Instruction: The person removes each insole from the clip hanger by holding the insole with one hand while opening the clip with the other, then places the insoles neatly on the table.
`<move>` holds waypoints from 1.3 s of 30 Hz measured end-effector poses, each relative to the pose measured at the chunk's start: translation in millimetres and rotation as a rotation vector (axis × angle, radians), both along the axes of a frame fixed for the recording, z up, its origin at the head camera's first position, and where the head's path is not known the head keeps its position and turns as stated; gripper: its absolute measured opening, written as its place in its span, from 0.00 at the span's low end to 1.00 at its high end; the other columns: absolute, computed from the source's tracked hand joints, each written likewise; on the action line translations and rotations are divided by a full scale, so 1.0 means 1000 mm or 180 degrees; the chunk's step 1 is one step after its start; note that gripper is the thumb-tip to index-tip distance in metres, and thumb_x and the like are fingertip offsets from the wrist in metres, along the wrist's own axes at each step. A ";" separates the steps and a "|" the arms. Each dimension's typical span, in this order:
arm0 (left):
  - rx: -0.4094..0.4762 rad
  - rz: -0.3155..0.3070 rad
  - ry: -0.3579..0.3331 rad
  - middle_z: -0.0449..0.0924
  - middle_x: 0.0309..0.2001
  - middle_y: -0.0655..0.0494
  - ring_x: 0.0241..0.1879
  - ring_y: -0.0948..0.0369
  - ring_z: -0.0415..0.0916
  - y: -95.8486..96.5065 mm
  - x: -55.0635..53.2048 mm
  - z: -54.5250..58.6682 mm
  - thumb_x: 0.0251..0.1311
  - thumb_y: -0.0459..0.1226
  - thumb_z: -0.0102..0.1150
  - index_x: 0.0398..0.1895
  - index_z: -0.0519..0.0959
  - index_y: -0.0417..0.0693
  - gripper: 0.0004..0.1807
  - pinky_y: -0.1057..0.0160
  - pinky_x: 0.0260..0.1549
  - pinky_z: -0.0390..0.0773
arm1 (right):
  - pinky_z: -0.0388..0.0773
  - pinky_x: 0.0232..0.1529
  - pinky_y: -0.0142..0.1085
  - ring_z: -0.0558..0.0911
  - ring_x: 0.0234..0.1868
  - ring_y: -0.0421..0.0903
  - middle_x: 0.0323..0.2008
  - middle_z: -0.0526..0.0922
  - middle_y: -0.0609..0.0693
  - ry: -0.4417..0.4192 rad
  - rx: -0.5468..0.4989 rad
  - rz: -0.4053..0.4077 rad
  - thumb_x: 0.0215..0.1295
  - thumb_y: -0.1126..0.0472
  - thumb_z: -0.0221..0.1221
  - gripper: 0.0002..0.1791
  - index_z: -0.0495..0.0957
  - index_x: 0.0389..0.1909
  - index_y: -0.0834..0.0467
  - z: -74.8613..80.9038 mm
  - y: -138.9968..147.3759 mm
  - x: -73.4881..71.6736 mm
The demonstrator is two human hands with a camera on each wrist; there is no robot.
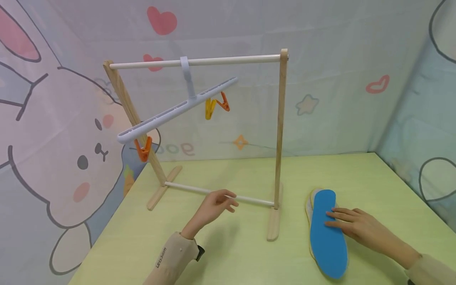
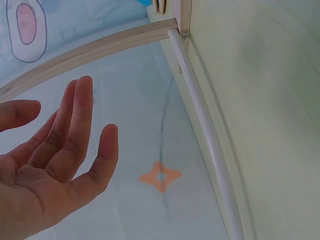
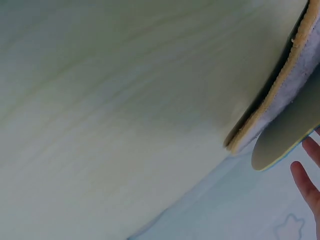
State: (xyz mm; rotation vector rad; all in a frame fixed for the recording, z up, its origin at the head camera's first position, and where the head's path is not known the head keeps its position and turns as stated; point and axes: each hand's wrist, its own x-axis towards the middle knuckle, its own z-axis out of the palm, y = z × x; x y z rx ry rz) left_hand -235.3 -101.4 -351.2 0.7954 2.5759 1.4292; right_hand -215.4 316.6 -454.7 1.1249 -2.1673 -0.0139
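Note:
A blue insole (image 1: 325,241) lies on top of a stack on the table's right side. Beneath it, yellow-edged fleecy insoles (image 1: 308,211) show along the left edge. My right hand (image 1: 367,229) rests its fairly straight fingers on the blue face. In the right wrist view one end of the top insole (image 3: 285,132) stands apart from the fleecy insole (image 3: 280,105) under it. My left hand (image 1: 213,204) hovers before the rack's lower bar, fingers loosely bent, holding nothing; the left wrist view shows its bare palm (image 2: 45,195).
A wooden rack (image 1: 280,130) with a white top rod (image 1: 235,60) stands at centre left. From the rod hangs a tilted white hanger (image 1: 160,118). Clipped to it are orange clothespins (image 1: 143,152) and a yellow clothespin (image 1: 210,109). A printed cloth backdrop (image 1: 331,59) encloses the table.

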 end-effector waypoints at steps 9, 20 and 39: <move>0.0007 0.0058 -0.0024 0.80 0.38 0.36 0.34 0.45 0.80 0.001 0.001 0.000 0.62 0.30 0.45 0.44 0.73 0.33 0.11 0.52 0.42 0.73 | 0.67 0.43 0.31 0.71 0.54 0.36 0.46 0.81 0.44 -0.0050 -0.0325 0.0115 0.70 0.46 0.32 0.24 0.79 0.44 0.45 0.005 -0.005 -0.002; 0.0036 0.0027 -0.0030 0.80 0.38 0.36 0.34 0.45 0.80 0.000 0.000 -0.003 0.62 0.29 0.44 0.44 0.73 0.33 0.11 0.51 0.42 0.74 | 0.65 0.45 0.14 0.73 0.44 0.29 0.36 0.80 0.46 -0.0568 -0.1327 0.0347 0.64 0.54 0.50 0.14 0.80 0.41 0.56 0.049 -0.010 -0.002; 0.0132 0.0071 0.0003 0.82 0.38 0.43 0.32 0.55 0.82 -0.004 -0.021 -0.035 0.62 0.35 0.48 0.45 0.74 0.40 0.11 0.53 0.44 0.74 | 0.77 0.29 0.29 0.78 0.30 0.28 0.29 0.76 0.26 -0.2842 -0.2488 -0.0888 0.65 0.59 0.50 0.21 0.65 0.52 0.69 0.090 0.006 -0.006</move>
